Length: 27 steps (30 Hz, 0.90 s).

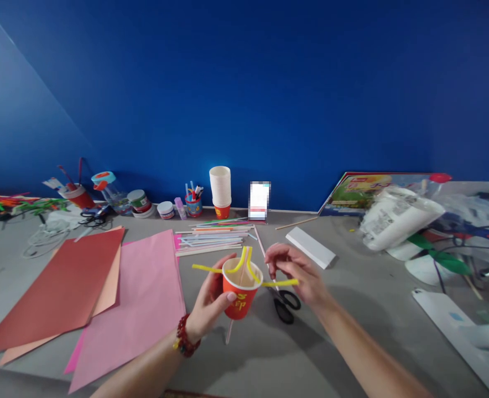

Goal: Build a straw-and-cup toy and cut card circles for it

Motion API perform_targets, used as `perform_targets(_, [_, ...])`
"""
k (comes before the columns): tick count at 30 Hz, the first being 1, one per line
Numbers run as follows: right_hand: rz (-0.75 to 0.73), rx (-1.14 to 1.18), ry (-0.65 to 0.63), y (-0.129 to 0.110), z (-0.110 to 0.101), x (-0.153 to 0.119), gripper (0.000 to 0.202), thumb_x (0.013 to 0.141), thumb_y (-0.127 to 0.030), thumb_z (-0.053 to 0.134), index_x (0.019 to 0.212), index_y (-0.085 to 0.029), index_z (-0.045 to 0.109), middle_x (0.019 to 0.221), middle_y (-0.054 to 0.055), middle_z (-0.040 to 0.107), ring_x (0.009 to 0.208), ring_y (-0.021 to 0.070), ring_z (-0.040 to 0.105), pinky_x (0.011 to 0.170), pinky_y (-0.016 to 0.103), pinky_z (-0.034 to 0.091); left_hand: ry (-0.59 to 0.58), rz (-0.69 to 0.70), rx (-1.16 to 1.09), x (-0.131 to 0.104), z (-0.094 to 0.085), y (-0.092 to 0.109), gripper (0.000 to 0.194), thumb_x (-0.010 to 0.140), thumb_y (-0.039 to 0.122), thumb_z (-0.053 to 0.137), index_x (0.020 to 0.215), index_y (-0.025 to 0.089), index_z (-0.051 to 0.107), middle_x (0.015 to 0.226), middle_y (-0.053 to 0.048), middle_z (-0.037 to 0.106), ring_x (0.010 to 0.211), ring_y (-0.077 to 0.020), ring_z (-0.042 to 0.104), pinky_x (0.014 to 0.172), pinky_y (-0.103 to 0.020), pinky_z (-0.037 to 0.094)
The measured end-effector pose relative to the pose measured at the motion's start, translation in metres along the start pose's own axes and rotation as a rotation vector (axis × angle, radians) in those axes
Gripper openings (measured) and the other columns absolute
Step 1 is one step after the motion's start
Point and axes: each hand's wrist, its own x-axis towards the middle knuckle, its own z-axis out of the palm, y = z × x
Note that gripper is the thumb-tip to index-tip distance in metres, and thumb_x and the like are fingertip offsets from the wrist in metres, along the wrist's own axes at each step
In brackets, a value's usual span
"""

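My left hand (213, 296) is wrapped round a red paper cup (239, 305) with yellow print, held upright above the table. Two yellow straws (285, 283) rise together at the cup's middle, bend down inside it and stick out through its left and right sides. A thin clear straw (229, 333) pokes out below the cup. My right hand (297, 271) is beside the right yellow straw's outer end, fingers loosely bent and apart; I see nothing held in them. Black-handled scissors (285, 305) lie just below that hand.
Several loose straws (211, 241) lie behind the cup, before a stack of paper cups (220, 188). Red paper (62, 287) and pink paper (136, 309) cover the left. A folded white paper (311, 247) lies beyond my right hand. Plastic-wrapped items (398, 218) crowd the right.
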Motion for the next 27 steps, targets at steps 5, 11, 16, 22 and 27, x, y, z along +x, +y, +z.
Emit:
perform_targets(5, [0.062,-0.246,-0.213,-0.036,0.002,0.021,0.029,0.085,-0.03,0.066,0.114,-0.022,0.065,0.099,0.005,0.065,0.086,0.018,0.059,0.078,0.031,0.049,-0.092,-0.022,0.021,-0.003,0.0,-0.002,0.066,0.084,0.034,0.069,0.144,0.026,0.044,0.146,-0.012,0.05,0.128,-0.0329,0.052,0.103,-0.041,0.046])
perform_targets(11, [0.045,-0.619,-0.381,-0.055,0.023,0.033,0.01,0.079,-0.017,0.069,0.087,-0.022,0.068,0.083,-0.002,0.067,0.078,0.0156,0.058,0.072,0.025,0.043,-0.117,-0.006,0.057,-0.003,0.001,-0.001,0.064,0.086,0.032,0.067,0.145,0.027,0.043,0.147,-0.012,0.05,0.13,-0.0324,0.05,0.107,-0.041,0.044])
perform_targets(16, [0.047,-0.632,-0.306,-0.046,0.027,0.032,0.006,0.079,-0.017,0.065,0.083,-0.021,0.064,0.078,-0.003,0.064,0.074,0.0139,0.056,0.067,0.023,0.041,-0.133,0.055,0.144,-0.002,-0.001,0.002,0.065,0.085,0.03,0.069,0.144,0.027,0.044,0.152,-0.012,0.043,0.134,-0.0333,0.046,0.108,-0.041,0.042])
perform_targets(22, [0.056,-0.58,-0.306,-0.043,0.026,0.028,0.005,0.081,-0.024,0.067,0.085,-0.021,0.064,0.08,-0.002,0.064,0.076,0.0143,0.056,0.067,0.023,0.042,-0.131,0.02,0.079,-0.003,0.001,0.001,0.063,0.083,0.028,0.071,0.142,0.027,0.048,0.149,-0.012,0.048,0.132,-0.0324,0.048,0.106,-0.039,0.044])
perform_targets(27, [0.113,-0.39,-0.255,-0.019,-0.001,0.036,0.033,0.092,-0.051,0.053,0.098,-0.02,0.061,0.091,0.005,0.069,0.078,0.0173,0.063,0.07,0.029,0.05,0.045,-0.076,-0.167,0.001,0.005,-0.001,0.061,0.081,0.034,0.073,0.138,0.026,0.053,0.134,-0.01,0.062,0.119,-0.0286,0.059,0.099,-0.036,0.049])
